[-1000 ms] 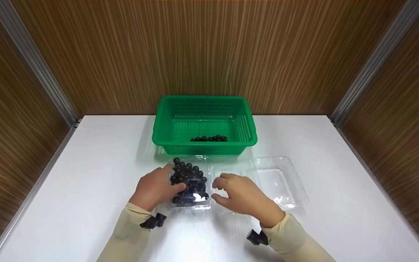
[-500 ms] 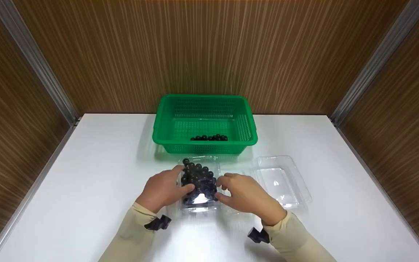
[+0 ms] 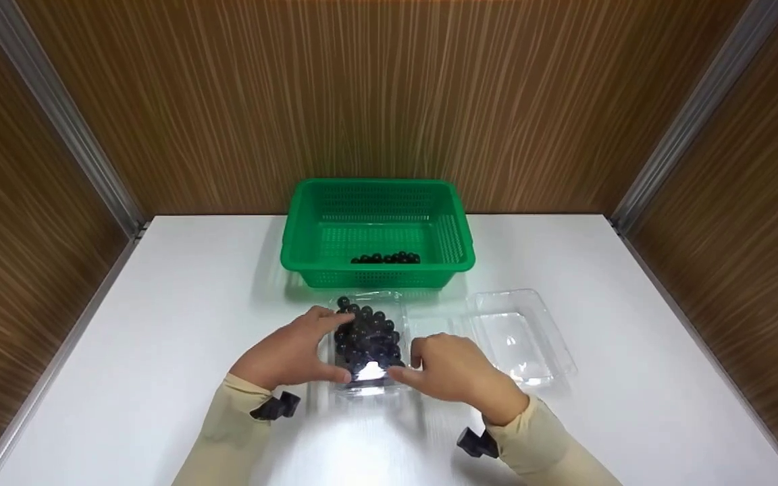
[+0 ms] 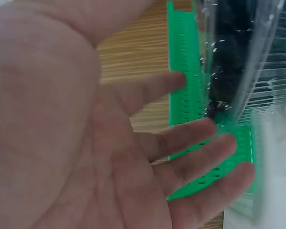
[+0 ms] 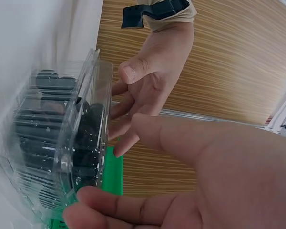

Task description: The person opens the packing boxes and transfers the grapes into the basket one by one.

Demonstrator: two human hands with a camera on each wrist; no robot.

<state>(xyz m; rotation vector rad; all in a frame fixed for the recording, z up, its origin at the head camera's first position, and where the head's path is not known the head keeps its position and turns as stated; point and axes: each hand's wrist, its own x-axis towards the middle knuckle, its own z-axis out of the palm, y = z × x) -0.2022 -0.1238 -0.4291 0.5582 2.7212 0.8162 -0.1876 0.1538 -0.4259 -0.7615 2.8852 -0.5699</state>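
Note:
A clear plastic clamshell box (image 3: 370, 389) holding black grapes (image 3: 369, 331) stands between both hands; its cover lies over the fruit. At its left side is my left hand (image 3: 286, 351), thumb and fingers spread apart. In the left wrist view those fingers (image 4: 195, 138) are loosely extended beside the box wall, gripping nothing. To the box's right, my right hand (image 3: 453, 371) has its thumb near the front right corner. The right wrist view has its fingertips (image 5: 88, 198) at the box edge, thumb well apart from them; firm contact cannot be told.
Behind the box stands a green perforated basket (image 3: 375, 266) with more black grapes (image 3: 389, 258) along its near wall. An opened clear container (image 3: 517, 337) lies to the right, partly behind my right hand. Wood-patterned panels (image 3: 389, 101) enclose the white table (image 3: 179, 324).
The grape box has shifted right, toward my right hand. My left hand moved right with it, then drew slightly back and spread. My right thumb has moved to the box's front right corner.

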